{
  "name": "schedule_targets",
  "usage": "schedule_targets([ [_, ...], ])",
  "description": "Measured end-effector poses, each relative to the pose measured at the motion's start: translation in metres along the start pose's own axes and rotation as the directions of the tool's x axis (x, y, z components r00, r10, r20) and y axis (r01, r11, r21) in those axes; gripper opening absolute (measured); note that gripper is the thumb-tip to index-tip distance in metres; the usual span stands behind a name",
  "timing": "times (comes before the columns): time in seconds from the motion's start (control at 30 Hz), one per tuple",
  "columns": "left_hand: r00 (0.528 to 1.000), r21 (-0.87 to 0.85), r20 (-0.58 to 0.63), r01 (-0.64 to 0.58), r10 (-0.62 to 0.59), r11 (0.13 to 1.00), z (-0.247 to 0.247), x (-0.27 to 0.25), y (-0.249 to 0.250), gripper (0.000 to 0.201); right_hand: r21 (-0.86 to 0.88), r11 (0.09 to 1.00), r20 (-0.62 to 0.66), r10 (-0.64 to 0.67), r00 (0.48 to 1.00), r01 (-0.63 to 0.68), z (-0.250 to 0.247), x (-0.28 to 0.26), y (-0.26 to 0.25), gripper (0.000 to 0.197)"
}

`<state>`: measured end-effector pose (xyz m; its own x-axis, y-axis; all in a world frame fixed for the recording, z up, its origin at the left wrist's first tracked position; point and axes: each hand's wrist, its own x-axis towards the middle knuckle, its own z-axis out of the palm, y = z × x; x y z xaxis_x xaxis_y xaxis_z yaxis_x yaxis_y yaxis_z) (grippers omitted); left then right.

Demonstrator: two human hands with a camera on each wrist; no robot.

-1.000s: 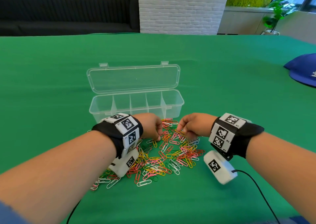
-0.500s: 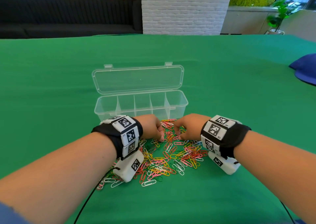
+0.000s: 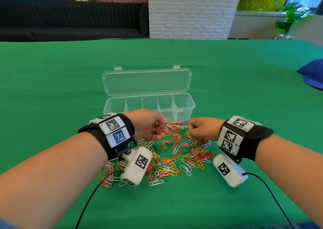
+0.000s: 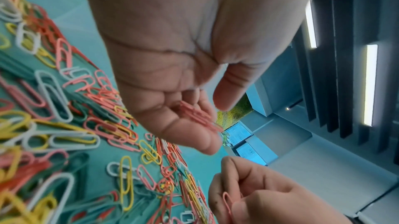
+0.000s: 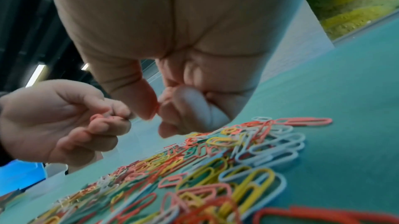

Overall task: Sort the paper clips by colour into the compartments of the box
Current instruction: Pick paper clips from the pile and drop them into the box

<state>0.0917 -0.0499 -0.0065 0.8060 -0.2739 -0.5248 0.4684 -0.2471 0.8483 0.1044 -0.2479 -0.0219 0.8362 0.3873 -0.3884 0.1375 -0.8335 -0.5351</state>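
Both bare forearms reach forward side by side, each wrist strapped in a black band. Left hand (image 3: 148,125) turned palm-up and inward, fingers (image 4: 190,135) loosely cupped, a few pink paper clips (image 4: 198,116) lying across them, thumb raised clear. Right hand (image 3: 202,129) knuckles-up, fingers curled under, thumb and forefinger pinching a single pink paper clip (image 4: 227,202). Hands near each other, not touching.
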Motion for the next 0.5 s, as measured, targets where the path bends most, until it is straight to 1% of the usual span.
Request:
schedule_targets([
  [0.1,0.999,-0.045,0.031,0.023,-0.021,0.999,0.000,-0.004,-0.002,0.019,0.149,0.989,0.015,0.003,1.000,-0.006,0.001,-0.002,0.000,0.024],
  [0.17,0.999,0.004,0.019,0.027,-0.027,1.000,0.002,-0.006,-0.002,0.023,0.254,0.965,0.038,0.052,0.998,-0.060,0.001,-0.002,-0.001,0.031],
  [0.23,0.999,0.144,-0.049,0.027,-0.020,0.989,0.005,-0.005,-0.002,0.022,0.350,0.927,0.089,0.110,0.990,-0.134,-0.001,-0.002,-0.001,0.036],
  [0.27,0.996,0.283,-0.085,0.020,0.004,0.959,0.007,-0.005,-0.002,0.020,0.386,0.908,0.119,0.128,0.985,-0.165,-0.001,-0.002,-0.002,0.036],
  [0.3,0.994,0.467,-0.101,0.013,0.038,0.884,0.007,-0.005,-0.002,0.020,0.407,0.894,0.144,0.140,0.980,-0.188,-0.002,-0.003,-0.002,0.033],
  [0.33,0.992,0.644,-0.093,-0.002,0.081,0.765,0.007,-0.004,-0.003,0.022,0.409,0.889,0.157,0.151,0.976,-0.204,-0.003,-0.003,-0.003,0.029],
  [0.37,0.989,0.766,-0.073,-0.025,0.125,0.642,0.008,-0.005,-0.002,0.022,0.382,0.899,0.158,0.163,0.974,-0.212,-0.003,-0.005,-0.004,0.024],
  [0.4,0.986,0.832,-0.061,-0.037,0.158,0.553,0.009,-0.006,-0.002,0.019,0.323,0.923,0.146,0.168,0.975,-0.208,-0.003,-0.005,-0.004,0.021],
  [0.5,0.977,0.926,-0.043,-0.039,0.207,0.377,0.014,-0.005,-0.002,0.012,0.098,0.986,0.095,0.124,0.988,-0.134,-0.002,-0.004,-0.005,0.023],
])
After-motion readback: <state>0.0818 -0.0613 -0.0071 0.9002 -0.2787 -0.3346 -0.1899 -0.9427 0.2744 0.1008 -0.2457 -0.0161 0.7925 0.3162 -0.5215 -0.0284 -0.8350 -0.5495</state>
